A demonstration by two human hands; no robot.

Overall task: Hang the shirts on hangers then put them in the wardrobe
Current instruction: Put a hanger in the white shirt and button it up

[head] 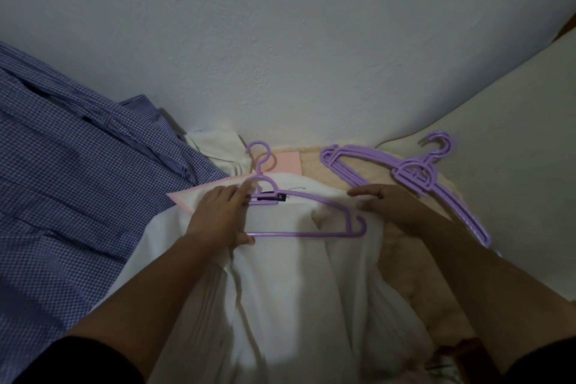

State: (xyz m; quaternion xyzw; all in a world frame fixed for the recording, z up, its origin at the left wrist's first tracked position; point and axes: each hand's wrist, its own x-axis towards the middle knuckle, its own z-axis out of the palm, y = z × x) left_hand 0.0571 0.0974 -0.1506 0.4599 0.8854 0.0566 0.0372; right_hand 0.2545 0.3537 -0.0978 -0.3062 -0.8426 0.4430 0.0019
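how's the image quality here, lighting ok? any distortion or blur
Head view: dim, bluish light, with the sleeves at the bottom corners nearly black; wide-angle bending curves the wall edge; the white shirt stays readable, the purple hanger on it is sharp enough, but the label under it is too blurred to read.

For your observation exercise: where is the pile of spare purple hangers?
Head view, right side: the spare hangers lie just beyond the right hand, right of the white shirt.
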